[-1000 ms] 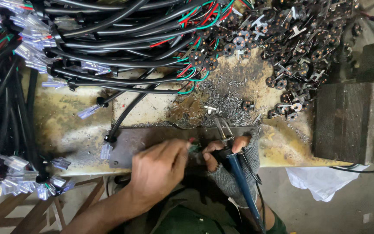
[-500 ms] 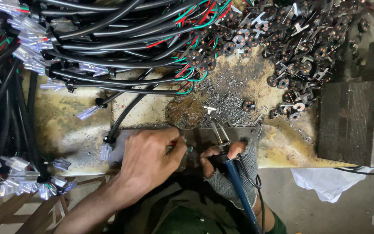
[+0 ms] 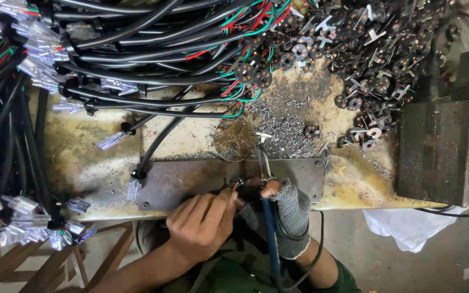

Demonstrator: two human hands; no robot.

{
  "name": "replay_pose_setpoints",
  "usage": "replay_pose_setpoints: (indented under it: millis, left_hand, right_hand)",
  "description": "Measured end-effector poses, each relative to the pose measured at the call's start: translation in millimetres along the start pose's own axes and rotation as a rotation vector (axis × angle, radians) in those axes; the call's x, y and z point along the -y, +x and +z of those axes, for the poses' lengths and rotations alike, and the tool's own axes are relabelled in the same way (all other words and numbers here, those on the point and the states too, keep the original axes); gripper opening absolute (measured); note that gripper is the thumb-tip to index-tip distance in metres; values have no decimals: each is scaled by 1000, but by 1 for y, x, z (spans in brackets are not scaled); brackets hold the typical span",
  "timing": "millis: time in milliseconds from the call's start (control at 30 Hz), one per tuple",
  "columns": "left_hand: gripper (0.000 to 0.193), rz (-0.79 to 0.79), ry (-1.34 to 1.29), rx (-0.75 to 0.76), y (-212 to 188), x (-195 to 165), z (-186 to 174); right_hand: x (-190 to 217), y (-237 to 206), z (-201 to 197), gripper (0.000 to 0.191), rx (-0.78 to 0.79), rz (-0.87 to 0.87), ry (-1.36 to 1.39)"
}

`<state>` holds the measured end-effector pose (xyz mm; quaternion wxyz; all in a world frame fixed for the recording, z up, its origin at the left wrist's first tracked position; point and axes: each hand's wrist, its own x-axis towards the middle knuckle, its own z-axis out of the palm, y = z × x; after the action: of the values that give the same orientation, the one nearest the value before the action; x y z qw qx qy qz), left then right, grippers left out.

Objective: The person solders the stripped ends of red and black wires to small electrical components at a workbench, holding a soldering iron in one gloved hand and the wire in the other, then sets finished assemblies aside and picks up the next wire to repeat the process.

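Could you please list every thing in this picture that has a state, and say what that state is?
Bare left hand: closed on a small round part with coloured wires, on the metal plate.
Grey-gloved right hand: gripping the blue-handled soldering iron, tip down at the part.
Black cable bundles with clear connectors: piled, lying loose.
Small round black parts: heaped loose.
White cloth: crumpled, hanging below the bench edge.

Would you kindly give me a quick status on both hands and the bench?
Left hand bare, pinching small wired part on metal plate. Right hand gloved, gripping blue-handled soldering iron, tip up. Black cables and loose round parts crowd bench beyond.
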<state>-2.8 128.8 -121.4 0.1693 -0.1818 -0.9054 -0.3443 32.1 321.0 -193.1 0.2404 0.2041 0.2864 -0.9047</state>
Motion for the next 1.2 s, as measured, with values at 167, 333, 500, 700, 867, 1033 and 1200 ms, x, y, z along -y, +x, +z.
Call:
replay_pose_setpoints:
  millis: [167, 333, 500, 700, 867, 1033, 1200]
  left_hand:
    - [6, -81, -183, 40, -1, -6, 0]
    - [10, -471, -575, 346, 21, 1, -14]
    - [8, -324, -540, 630, 38, 19, -29]
    - [9, -181, -284, 427, 37, 12, -25]
    - [11, -246, -205, 494, 41, 11, -23]
    - [14, -326, -189, 457, 40, 7, -16]
    - [18, -308, -240, 359, 35, 11, -13]
  right_hand:
    - [-4, -8, -13, 24, -150, -225, -175]
    - [-8, -4, -47, 38, -109, -364, -467]
    - [-3, -7, -40, 34, -15, -223, -221]
    - [7, -4, -18, 32, 39, -71, -17]
    - [17, -1, 2, 33, -85, 133, 39]
    - [24, -14, 22, 51, -255, -468, -793]
    - [22, -31, -2, 22, -82, -410, -1742]
